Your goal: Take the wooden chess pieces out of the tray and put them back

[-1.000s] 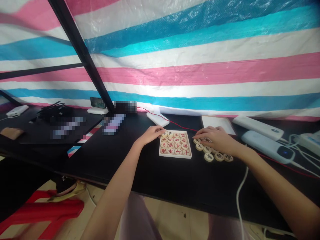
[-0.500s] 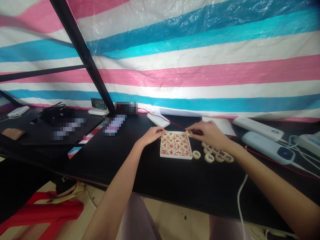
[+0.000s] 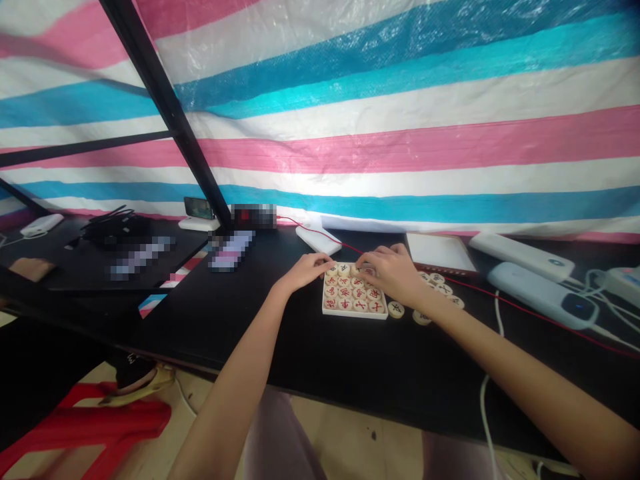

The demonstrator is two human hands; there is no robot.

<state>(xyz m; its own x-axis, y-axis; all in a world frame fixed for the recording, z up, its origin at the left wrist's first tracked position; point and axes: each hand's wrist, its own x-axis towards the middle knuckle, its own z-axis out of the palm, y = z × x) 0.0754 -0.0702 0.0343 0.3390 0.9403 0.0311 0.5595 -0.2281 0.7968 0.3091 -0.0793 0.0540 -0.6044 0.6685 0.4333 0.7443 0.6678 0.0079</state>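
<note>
A small white square tray [image 3: 355, 314] lies on the black table, filled with round wooden chess pieces [image 3: 345, 291] marked in red. My left hand [image 3: 303, 269] rests at the tray's far left corner, fingers curled against its edge. My right hand [image 3: 393, 271] reaches over the tray's far right part, fingertips pinched on a wooden piece there. Several loose pieces [image 3: 397, 309] with dark marks lie on the table right of the tray, partly hidden by my right wrist.
A white lid [image 3: 439, 251] lies behind the loose pieces. Two white power banks [image 3: 543, 292] with cables sit at the right, and a red wire [image 3: 550, 311] crosses the table. A black pole [image 3: 165, 107] slants up left. A red stool [image 3: 85, 427] stands below.
My right hand has moved left from the loose pieces to the tray's far right part, carrying a piece. The left hand has stayed at the tray's corner.
</note>
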